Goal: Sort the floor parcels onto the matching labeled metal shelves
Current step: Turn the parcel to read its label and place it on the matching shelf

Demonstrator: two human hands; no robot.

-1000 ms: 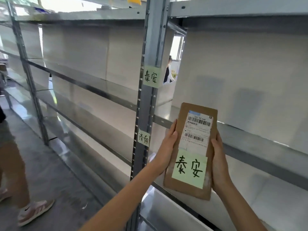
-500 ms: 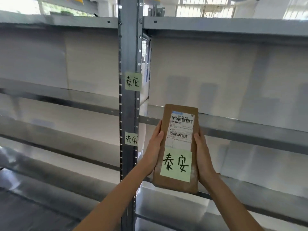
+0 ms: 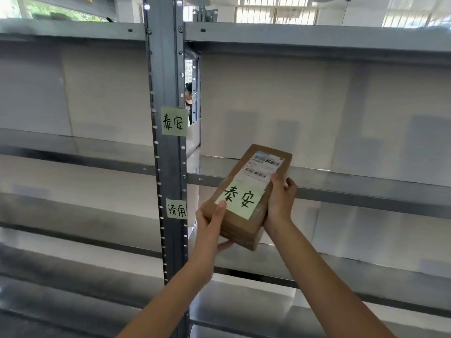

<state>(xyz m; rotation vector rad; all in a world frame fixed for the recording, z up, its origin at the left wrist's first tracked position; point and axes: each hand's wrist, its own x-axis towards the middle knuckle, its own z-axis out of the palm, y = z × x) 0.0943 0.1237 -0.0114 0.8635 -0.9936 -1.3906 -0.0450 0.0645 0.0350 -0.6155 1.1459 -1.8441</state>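
Observation:
A flat brown cardboard parcel (image 3: 246,228) with a white barcode label and a green note reading 泰安 is held in both hands in front of the shelving. My left hand (image 3: 211,222) grips its near left corner, thumb on the note. My right hand (image 3: 280,201) grips its right edge. The parcel tilts back, its far end over the front rail of the middle metal shelf (image 3: 341,189). On the grey upright post (image 3: 168,154) a green label 泰安 (image 3: 173,121) sits above that shelf level, and a label 济南 (image 3: 177,209) sits lower.
Bare metal shelves run left and right of the post at several heights, backed by white panels. A lower shelf (image 3: 317,269) lies under the parcel. Through a gap beside the post a person (image 3: 189,93) stands behind the rack.
The parcel has tipped from upright to leaning back, and its far end has risen to the middle shelf's rail. My left hand slid to the near corner. The view came closer to the rack.

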